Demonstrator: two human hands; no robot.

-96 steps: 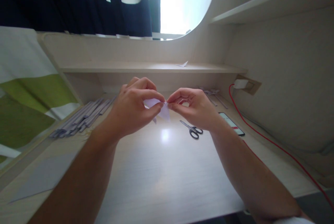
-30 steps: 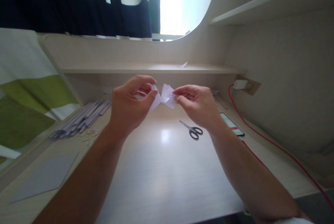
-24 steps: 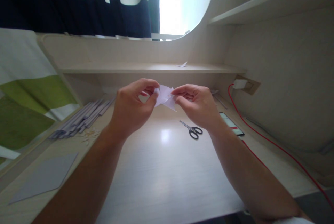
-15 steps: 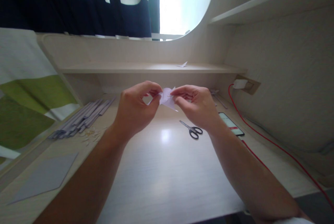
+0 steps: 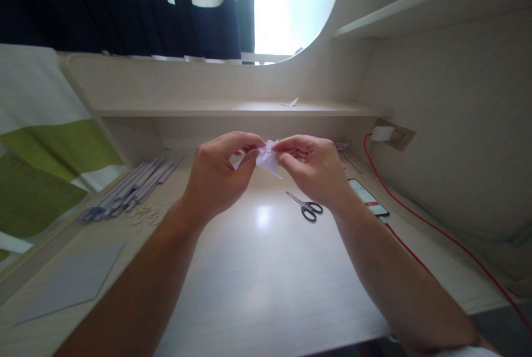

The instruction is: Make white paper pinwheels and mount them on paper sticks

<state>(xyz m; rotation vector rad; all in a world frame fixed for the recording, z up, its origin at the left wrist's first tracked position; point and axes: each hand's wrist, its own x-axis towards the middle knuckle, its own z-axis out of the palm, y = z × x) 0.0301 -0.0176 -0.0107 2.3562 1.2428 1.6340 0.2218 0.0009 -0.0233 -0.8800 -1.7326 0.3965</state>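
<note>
Between my two hands, held up above the desk, is a small piece of folded white paper [image 5: 268,163]. My left hand [image 5: 224,171] pinches its left side between thumb and forefinger. At the right side, the thumb and fingertips of my right hand [image 5: 310,166] are closed on the same paper. A pointed corner of the paper hangs down between the hands; the parts under my fingertips are hidden. Below my right hand, black-handled scissors [image 5: 305,205] lie on the desk, touched by neither hand.
Rolled paper strips [image 5: 128,188] lie at the left, with small scraps [image 5: 143,215] before them and a flat sheet [image 5: 70,279] nearer. At right are a phone [image 5: 369,198], a red cable [image 5: 432,229] and a plugged-in charger [image 5: 382,134]. A folded paper piece [image 5: 292,103] rests on the shelf [image 5: 208,107].
My left hand has shifted slightly right, toward my right hand. The paper between them is more bent, and its lower point has moved a little left. My right hand stays almost still.
</note>
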